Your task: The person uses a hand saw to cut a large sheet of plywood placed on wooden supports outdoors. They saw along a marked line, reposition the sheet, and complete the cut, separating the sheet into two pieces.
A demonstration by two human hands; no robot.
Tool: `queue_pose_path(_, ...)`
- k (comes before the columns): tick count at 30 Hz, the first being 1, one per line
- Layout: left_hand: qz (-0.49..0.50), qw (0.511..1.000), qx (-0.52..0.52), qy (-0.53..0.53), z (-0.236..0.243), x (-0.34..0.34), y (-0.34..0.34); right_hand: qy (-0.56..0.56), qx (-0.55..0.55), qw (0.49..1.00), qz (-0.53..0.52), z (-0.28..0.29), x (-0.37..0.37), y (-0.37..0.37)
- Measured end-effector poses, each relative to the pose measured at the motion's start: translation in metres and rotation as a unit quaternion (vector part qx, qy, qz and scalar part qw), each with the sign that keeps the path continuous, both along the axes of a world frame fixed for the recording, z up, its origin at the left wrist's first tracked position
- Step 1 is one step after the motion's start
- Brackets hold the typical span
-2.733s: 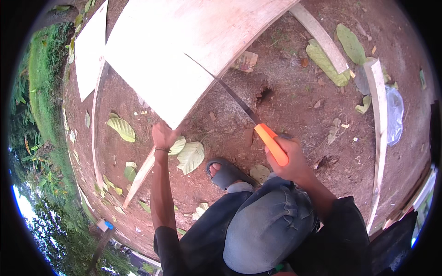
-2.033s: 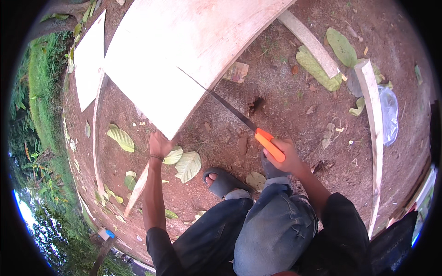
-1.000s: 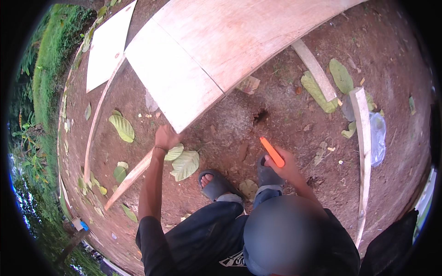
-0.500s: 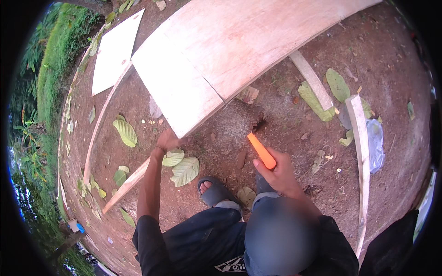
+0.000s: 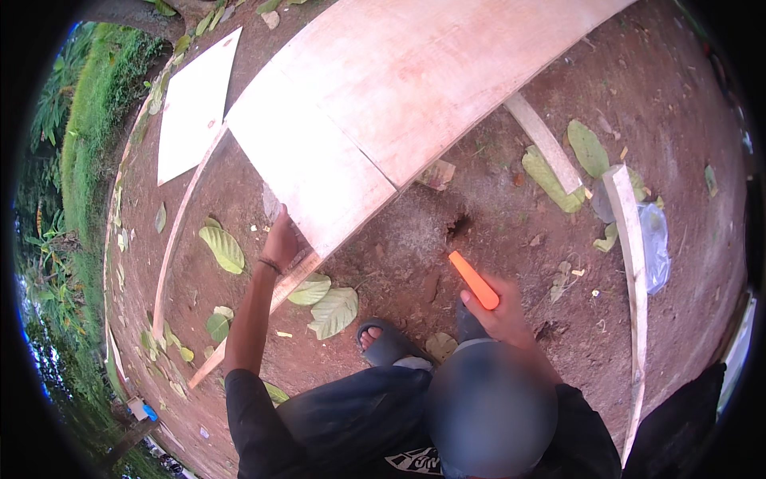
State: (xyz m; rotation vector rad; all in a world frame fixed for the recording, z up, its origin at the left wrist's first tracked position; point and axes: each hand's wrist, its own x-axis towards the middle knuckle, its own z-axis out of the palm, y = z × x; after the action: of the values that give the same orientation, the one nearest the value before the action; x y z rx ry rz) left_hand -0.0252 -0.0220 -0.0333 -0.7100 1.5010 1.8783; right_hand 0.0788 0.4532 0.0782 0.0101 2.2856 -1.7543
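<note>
A pale plywood board point(image 5: 447, 88) stretches across the top, a dark straight line running in from its near edge. At the board's left edge, close to the near corner, is my left hand point(image 5: 279, 242); it grips that edge, some fingers hidden beneath. My right hand point(image 5: 504, 311) is closed around a tapered orange handle point(image 5: 474, 279), apart from the board and over the bare soil. No blade or tool head can be made out on the handle.
A wooden strip point(image 5: 247, 327) slants out below the board's near corner. Another strip point(image 5: 626, 231) and a clear plastic bag point(image 5: 656, 251) lie right. A white panel point(image 5: 195, 112) rests far left. Large leaves point(image 5: 333, 311) are scattered near my sandalled foot point(image 5: 391, 342).
My left hand has moved farther up the board's left edge, away from the near corner. The right hand keeps the orange handle, now slightly lower and to the right. The whole view has shifted slightly.
</note>
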Motion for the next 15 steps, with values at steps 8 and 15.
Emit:
queue_pose_path(8, 0.234, 0.971, -0.028, 0.038, -0.011, -0.005, 0.046, -0.002, 0.01, 1.0, 0.014, -0.003, 0.003, 0.006)
queue_pose_path(15, 0.231, 0.955, -0.178, 0.045, 0.008, 0.014, 0.046, 0.004, -0.004, 1.0, 0.008, -0.007, 0.005, 0.004)
